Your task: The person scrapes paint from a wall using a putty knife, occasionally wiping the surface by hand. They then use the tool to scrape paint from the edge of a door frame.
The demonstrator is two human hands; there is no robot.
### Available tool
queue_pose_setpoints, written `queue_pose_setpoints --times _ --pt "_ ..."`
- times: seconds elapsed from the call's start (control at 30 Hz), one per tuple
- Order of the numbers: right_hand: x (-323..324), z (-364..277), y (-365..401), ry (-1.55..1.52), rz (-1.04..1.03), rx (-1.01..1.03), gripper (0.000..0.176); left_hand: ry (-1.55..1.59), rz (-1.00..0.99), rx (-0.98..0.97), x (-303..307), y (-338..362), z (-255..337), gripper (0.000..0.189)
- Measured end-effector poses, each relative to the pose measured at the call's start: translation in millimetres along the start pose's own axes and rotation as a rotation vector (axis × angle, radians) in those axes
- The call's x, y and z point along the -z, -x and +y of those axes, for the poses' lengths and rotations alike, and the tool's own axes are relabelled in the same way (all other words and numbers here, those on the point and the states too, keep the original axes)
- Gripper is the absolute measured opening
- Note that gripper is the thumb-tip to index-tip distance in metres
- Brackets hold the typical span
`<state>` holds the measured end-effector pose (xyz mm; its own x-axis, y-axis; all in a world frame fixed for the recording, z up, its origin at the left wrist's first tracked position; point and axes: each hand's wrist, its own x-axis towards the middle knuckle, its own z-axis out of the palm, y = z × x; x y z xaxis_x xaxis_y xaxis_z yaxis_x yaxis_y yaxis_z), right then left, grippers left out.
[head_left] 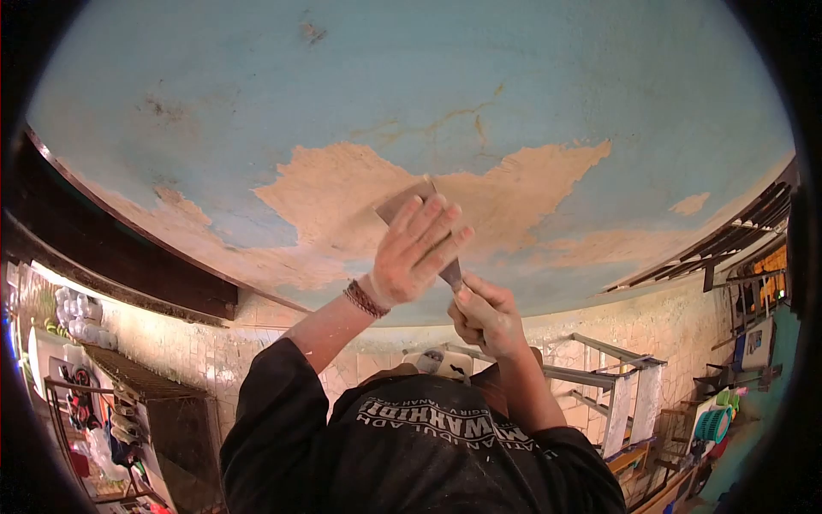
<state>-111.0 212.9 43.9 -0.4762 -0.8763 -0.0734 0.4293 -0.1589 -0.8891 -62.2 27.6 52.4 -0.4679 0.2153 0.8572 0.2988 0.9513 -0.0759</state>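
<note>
A scraper with a wide metal blade (394,204) lies against the blue painted ceiling, at a bare patch (330,184) of peeled paint. My right hand (490,317) is closed around its handle. Higher up, my left hand (419,253) rests on the blade with its fingers stretched out and slightly apart, a braided bracelet at the wrist. Pale dust coats both hands. The bare patch has ragged edges and continues on both sides of the blade.
A metal ladder (612,377) stands at the right, near shelves with a green basket (712,423). Dark wooden beams (128,244) edge the ceiling at the left. Below them are a rack and a cabinet (184,428). A tiled wall (342,344) runs behind.
</note>
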Motion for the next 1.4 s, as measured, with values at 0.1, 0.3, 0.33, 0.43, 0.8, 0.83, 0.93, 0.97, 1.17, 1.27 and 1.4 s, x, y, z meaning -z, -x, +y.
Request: queue_pose_setpoints --times 0.1,0.3,0.33,0.43,0.8,0.83,0.93,0.97,1.17,1.27,1.4 --pt "-12.3 -1.2 -3.9 -0.051 0.029 -0.026 0.04 0.002 0.073 0.018 3.0 -6.8 -4.5 0.04" --pt "-1.7 -2.5 7.3 -0.079 0.038 -0.052 0.041 0.033 0.014 0.005 -2.5 -4.6 2.0 0.041" --pt "-4.7 -3.0 6.7 -0.081 0.042 -0.056 0.041 0.038 0.041 0.015 2.3 -7.9 -1.3 0.04" --pt "-15.0 -9.0 1.1 -0.112 0.004 -0.083 0.043 0.048 0.072 0.027 4.6 -8.0 -3.2 0.037" --pt "-15.8 -5.9 1.7 -0.021 0.022 -0.005 0.04 0.087 0.08 0.048 0.8 -2.0 -5.8 0.041" --pt "-14.6 -3.0 4.5 -0.025 0.025 -0.004 0.04 0.09 0.076 0.046 -0.9 0.4 -4.4 0.041" --pt "-11.2 -5.0 5.7 -0.033 0.035 0.021 0.038 0.108 0.075 -0.003 -5.9 -0.8 -3.0 0.04" --pt "-16.2 -7.7 2.2 -0.005 0.057 0.005 0.038 0.11 0.074 -0.002 -4.4 -2.3 -6.1 0.04" --pt "-20.1 -2.6 5.4 0.019 0.064 0.038 0.038 0.137 0.083 0.009 -0.7 1.8 -10.4 0.034" --pt "-18.1 -5.6 5.3 0.033 0.065 0.018 0.037 0.143 0.066 -0.036 -7.3 5.0 -10.4 0.035" --pt "-30.4 -12.3 3.1 0.029 0.097 -0.021 0.04 0.124 0.088 -0.012 4.4 -6.0 -14.0 0.04"
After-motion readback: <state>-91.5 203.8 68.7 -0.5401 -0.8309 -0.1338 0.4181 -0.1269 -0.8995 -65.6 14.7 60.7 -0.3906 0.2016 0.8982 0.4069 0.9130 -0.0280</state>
